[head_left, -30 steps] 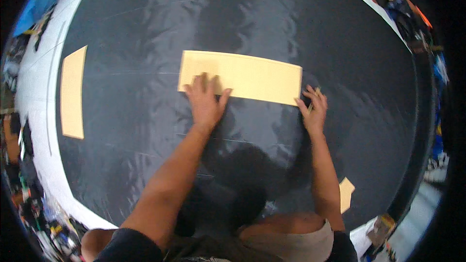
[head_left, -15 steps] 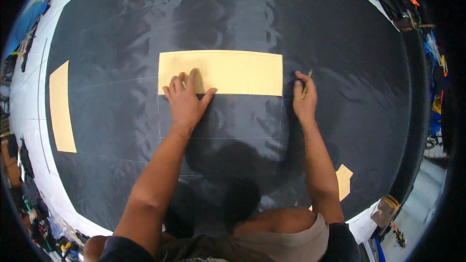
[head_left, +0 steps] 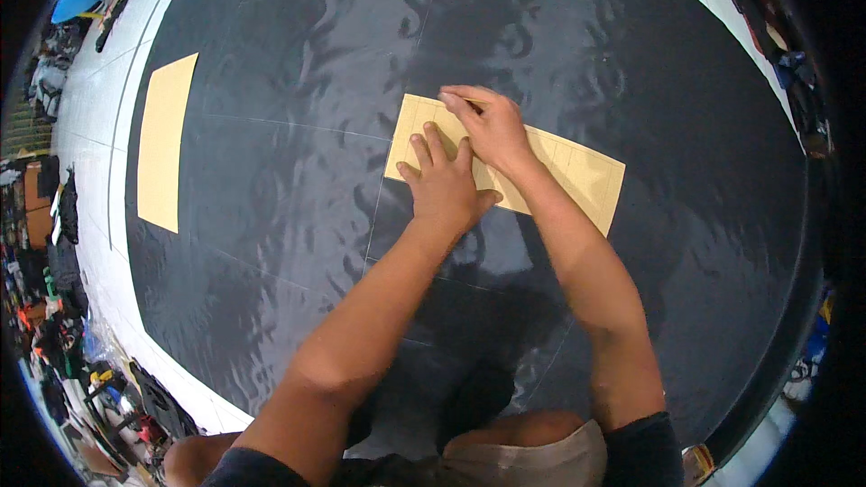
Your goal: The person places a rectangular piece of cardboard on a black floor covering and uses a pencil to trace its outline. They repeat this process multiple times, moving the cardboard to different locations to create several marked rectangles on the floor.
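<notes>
A pale yellow rectangular card template (head_left: 577,173) lies on a shiny black sheet (head_left: 271,180), slanting down to the right in view. My left hand (head_left: 444,182) is spread flat across the template's left part, fingers apart, pressing on it. Just right of those fingers, my right hand (head_left: 498,133) is closed on a thin pencil (head_left: 473,102), mostly hidden by the fingers. Its fingertips are at the template's far edge, near the far left corner. I cannot tell whether the pencil's tip touches the sheet. Thin pale lines run over the sheet around the template.
Another yellow template (head_left: 165,144) lies toward the sheet's left edge. White tiled floor (head_left: 95,126) borders the sheet on the left. Beyond it, mixed clutter (head_left: 68,325) is piled along the left rim. A dark rolled edge (head_left: 803,307) curves along the right side.
My right hand has moved left with the pencil, from beside the template's right end to its far edge near the left corner. My left hand stays on the template; the whole view has turned.
</notes>
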Demonstrator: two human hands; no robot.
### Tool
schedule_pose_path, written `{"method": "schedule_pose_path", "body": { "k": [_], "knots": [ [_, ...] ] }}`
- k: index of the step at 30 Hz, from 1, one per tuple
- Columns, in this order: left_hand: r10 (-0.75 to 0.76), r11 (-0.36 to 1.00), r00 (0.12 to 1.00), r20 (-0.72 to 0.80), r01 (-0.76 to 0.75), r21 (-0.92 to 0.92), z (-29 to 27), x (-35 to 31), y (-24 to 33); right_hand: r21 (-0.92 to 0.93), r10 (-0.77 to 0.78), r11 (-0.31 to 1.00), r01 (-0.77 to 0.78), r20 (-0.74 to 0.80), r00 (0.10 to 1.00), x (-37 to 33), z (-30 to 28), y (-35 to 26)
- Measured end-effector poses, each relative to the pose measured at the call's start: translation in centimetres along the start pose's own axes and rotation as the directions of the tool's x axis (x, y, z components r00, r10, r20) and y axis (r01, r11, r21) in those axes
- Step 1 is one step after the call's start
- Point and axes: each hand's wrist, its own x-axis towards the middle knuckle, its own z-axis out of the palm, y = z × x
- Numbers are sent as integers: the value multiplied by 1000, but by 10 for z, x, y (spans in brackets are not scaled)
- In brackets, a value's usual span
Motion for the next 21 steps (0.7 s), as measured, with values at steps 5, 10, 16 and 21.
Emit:
{"method": "schedule_pose_path", "body": {
  "k": [5,10,16,21],
  "knots": [
    [-22,1000,999,41,21,16,-3,1,4,-94,-60,994,59,-10,998,24,31,-5],
    [1,1000,1000,-22,0,21,4,1,-1,-150,-14,988,20,46,999,28,32,-12],
    [-2,1000,999,48,2,-4,-2,2,3,-229,-114,965,128,75,991,32,30,-4],
    [14,996,1000,0,-14,83,0,4,8,-394,-178,901,179,39,983,10,-11,17]
  ]
}}
